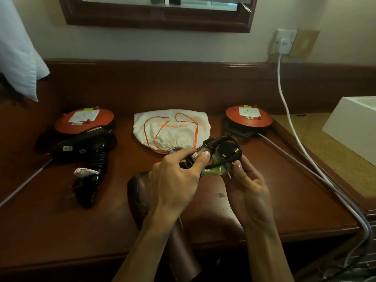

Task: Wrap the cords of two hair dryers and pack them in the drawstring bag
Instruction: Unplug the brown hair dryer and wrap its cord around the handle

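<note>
Head view of a wooden desk (274, 192) during cord wrapping. The left hand (175, 178) clasps the handle of a brown hair dryer (142, 200), thumb pressing coiled black cord (221, 163) against the handle; the dryer's barrel points down toward the person, below the desk edge. The right hand (248, 190) pinches the black three-pin plug (230, 151) at the end of that cord, fingertips at the pins, with a green-tinted plastic tie or wrapper (215, 170) caught between the two hands; its exact nature cannot be told. The second, black hair dryer (85, 147) lies on the desk at left, its cord appearing bundled beside the ribbed handle, a white-and-orange tag (85, 171) at its base. The white drawstring bag (173, 127) with orange cord lies flat at the desk's middle, just beyond the hands, its mouth gathered shut and facing the person. Two orange cable reels (84, 121) (249, 117) flank the bag. The step in hand appears to be securing the final turn of cord. To do it well, the left thumb should hold the coils taut so none slip, while the right hand tucks the plug under or alongside the last loop, pins turned inward, without sharply kinking the cord at the plug's neck. The bag will then need its mouth loosened.
</note>
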Available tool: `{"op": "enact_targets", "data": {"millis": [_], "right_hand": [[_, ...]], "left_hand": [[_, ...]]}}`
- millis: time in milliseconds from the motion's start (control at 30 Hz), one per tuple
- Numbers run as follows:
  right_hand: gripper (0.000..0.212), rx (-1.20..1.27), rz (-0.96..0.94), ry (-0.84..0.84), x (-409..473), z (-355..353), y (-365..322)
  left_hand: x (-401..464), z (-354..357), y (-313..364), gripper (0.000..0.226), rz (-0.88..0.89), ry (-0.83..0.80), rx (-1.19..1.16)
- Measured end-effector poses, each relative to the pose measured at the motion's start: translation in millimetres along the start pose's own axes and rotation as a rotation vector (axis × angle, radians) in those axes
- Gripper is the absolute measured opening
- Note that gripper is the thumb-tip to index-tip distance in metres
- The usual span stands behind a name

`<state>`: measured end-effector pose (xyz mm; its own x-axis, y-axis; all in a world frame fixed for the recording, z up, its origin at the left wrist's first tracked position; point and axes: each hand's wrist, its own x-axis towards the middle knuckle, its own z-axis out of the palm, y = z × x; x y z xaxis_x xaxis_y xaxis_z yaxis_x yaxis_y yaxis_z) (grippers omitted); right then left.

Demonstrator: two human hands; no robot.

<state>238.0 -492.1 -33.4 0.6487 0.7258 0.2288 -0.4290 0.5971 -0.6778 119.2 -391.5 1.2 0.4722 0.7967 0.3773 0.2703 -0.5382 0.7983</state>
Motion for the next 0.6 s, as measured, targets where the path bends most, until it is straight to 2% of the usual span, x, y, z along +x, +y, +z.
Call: {"op": "enact_targets", "data": {"millis": [200,300,367,500,600], "right_hand": [[0.039,-0.019,-0.006,-0.125,3,-6,1],[0.040,-0.105,0.010,-0.154,4,-10,-5],[0.039,-0.225,-0.001,-0.161,5,-11,-12],[0.033,-0.767,-0.114,-0.104,9,-15,-15],[0.039,-0.785,-0.091,-0.078,5,-23,-4]], "left_hand": [[2,2,-2,0.039,-0.006,-0.028,-0.010],[2,1,-6,0.040,0.009,-0.072,-0.024],[5,0,-10,0.044,0.011,-0.115,-0.043],[12,3,-16,0.046,0.046,-0.142,0.020],[12,7,-16,0.045,0.071,-0.183,0.098]]}}
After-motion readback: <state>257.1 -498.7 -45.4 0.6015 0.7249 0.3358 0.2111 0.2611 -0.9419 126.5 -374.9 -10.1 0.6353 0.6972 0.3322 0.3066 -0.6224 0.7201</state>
